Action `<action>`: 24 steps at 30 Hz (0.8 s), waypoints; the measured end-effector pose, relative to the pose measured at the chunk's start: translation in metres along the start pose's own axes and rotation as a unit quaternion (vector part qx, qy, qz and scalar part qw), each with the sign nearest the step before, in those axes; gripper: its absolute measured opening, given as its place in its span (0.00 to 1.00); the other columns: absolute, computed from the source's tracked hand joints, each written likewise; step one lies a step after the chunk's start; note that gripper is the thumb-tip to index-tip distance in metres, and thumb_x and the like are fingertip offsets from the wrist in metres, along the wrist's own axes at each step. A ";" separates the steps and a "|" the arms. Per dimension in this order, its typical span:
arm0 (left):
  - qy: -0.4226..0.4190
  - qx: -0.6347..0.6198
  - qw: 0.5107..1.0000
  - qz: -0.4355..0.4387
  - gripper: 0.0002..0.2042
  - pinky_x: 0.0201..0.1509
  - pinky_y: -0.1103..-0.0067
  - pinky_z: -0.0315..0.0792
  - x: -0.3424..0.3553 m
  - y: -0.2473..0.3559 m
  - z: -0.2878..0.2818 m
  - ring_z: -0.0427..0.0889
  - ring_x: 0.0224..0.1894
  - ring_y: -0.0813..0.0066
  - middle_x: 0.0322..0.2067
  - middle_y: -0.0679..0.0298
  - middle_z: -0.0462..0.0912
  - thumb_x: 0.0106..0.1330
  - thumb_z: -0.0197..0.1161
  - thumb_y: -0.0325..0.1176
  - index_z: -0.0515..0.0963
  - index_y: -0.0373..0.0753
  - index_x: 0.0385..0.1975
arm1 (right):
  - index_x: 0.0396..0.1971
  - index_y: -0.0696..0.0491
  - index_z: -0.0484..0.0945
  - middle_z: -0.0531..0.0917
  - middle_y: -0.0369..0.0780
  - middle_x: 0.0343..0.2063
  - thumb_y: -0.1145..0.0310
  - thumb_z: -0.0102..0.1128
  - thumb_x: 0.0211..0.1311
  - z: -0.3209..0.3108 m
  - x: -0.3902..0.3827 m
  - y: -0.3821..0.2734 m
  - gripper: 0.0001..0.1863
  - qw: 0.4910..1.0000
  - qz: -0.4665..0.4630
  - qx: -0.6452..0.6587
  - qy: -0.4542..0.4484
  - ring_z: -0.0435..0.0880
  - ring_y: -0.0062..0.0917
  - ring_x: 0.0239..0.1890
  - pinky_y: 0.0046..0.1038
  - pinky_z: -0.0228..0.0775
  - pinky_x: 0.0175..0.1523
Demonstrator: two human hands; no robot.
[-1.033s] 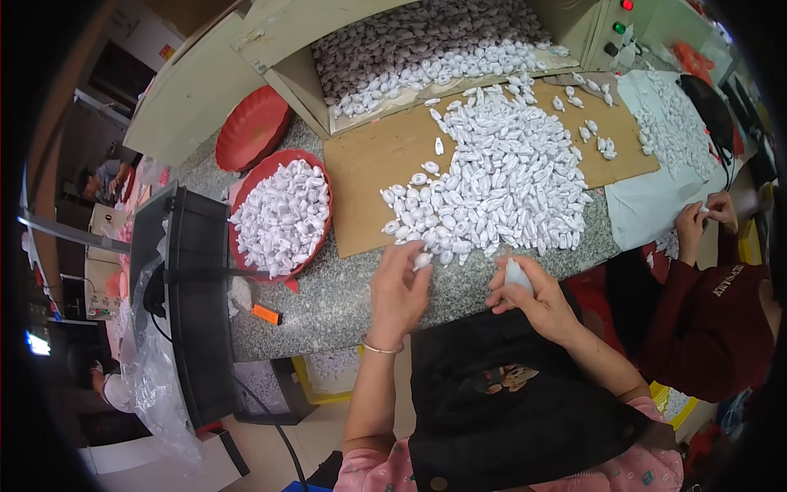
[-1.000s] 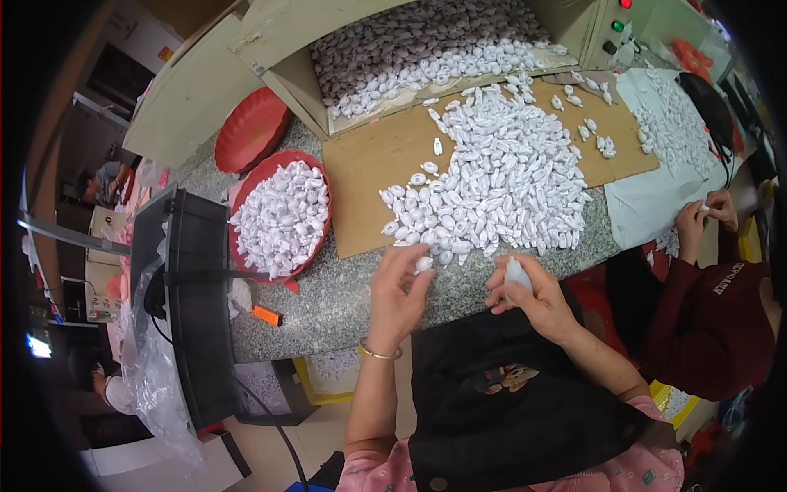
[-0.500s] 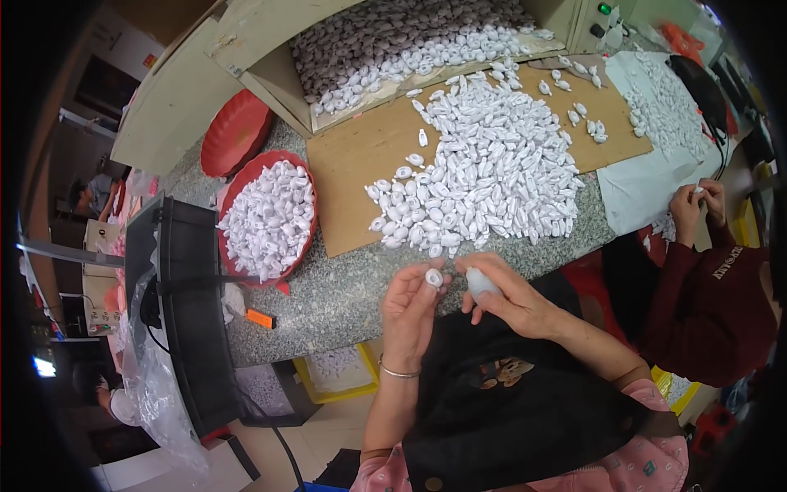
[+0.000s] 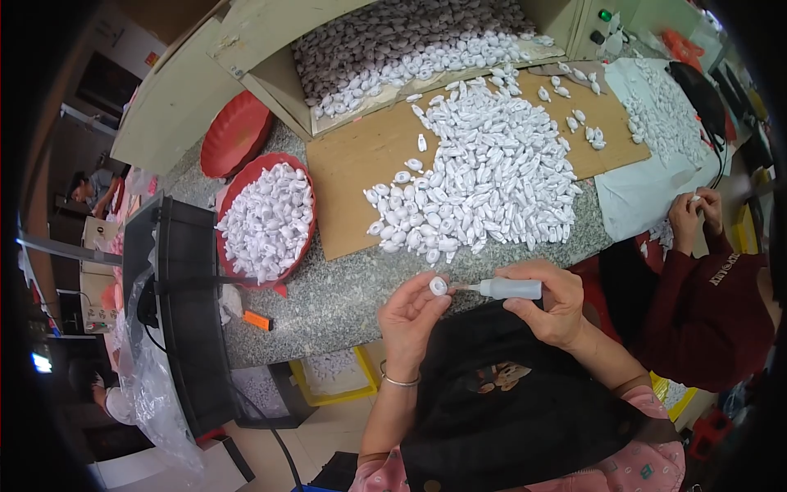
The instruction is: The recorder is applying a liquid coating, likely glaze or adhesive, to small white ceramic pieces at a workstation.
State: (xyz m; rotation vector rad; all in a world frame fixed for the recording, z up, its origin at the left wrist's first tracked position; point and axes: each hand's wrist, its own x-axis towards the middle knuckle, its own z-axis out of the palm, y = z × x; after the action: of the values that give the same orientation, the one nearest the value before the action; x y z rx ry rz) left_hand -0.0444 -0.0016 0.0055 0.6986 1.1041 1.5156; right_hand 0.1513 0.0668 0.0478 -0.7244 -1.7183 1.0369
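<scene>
Between thumb and fingertips, my left hand (image 4: 410, 316) pinches a small white plastic part (image 4: 438, 286) with a rounded, hollow-looking end. A translucent squeeze bottle (image 4: 515, 289) with a thin nozzle lies sideways in my right hand (image 4: 553, 302), fingers and thumb wrapped round its far end. Its nozzle tip points left and is at or very close to the white part; I cannot tell if they touch. Just beyond my hands a big pile of similar white parts (image 4: 500, 164) covers a brown board (image 4: 344, 193) on the speckled stone worktop (image 4: 328, 307).
Left stand a red bowl (image 4: 310, 225) heaped with white parts and another red bowl (image 4: 238, 131). An orange block (image 4: 257, 320) lies near the worktop's edge. Behind is an open box (image 4: 254, 70) full of parts. At right, a co-worker's hands (image 4: 695, 217) hold something small.
My right hand has moved right and turned the bottle, so it now lies level with its nozzle at the white part. My left hand has turned the part slightly.
</scene>
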 end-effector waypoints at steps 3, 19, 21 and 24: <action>0.018 -0.005 1.000 -0.011 0.18 0.50 0.77 0.76 -0.001 0.000 -0.001 0.82 0.43 0.67 0.43 0.49 0.80 0.57 0.59 0.13 0.72 0.29 0.49 | 0.38 0.58 0.79 0.84 0.44 0.35 0.75 0.70 0.45 0.001 0.002 -0.001 0.17 0.998 -0.023 -0.049 -0.012 0.85 0.31 0.35 0.25 0.76 0.39; 0.000 0.001 1.000 0.008 0.18 0.51 0.77 0.76 -0.001 0.000 -0.001 0.82 0.43 0.67 0.44 0.49 0.80 0.57 0.58 0.13 0.72 0.29 0.48 | 0.37 0.57 0.80 0.84 0.44 0.32 0.75 0.70 0.45 0.003 0.005 0.000 0.16 0.995 -0.034 -0.083 -0.034 0.86 0.32 0.31 0.25 0.76 0.34; -0.002 -0.015 1.000 -0.003 0.18 0.50 0.77 0.76 -0.001 -0.001 0.000 0.82 0.44 0.67 0.44 0.49 0.80 0.57 0.58 0.13 0.73 0.29 0.49 | 0.37 0.57 0.80 0.84 0.44 0.33 0.75 0.70 0.45 0.003 0.006 0.000 0.16 0.995 -0.036 -0.080 -0.035 0.86 0.32 0.32 0.25 0.76 0.35; -0.004 -0.006 1.000 0.002 0.18 0.50 0.78 0.76 -0.001 0.001 0.001 0.82 0.44 0.68 0.44 0.50 0.80 0.57 0.58 0.13 0.72 0.29 0.49 | 0.37 0.58 0.80 0.84 0.44 0.33 0.74 0.70 0.44 0.004 0.007 -0.001 0.16 0.995 -0.037 -0.079 -0.040 0.86 0.32 0.33 0.25 0.76 0.35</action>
State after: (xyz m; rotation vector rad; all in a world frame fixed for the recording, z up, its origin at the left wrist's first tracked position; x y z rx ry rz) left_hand -0.0438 -0.0020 0.0065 0.6986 1.0864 1.5211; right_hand 0.1454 0.0711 0.0513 -0.7214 -1.8979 0.8977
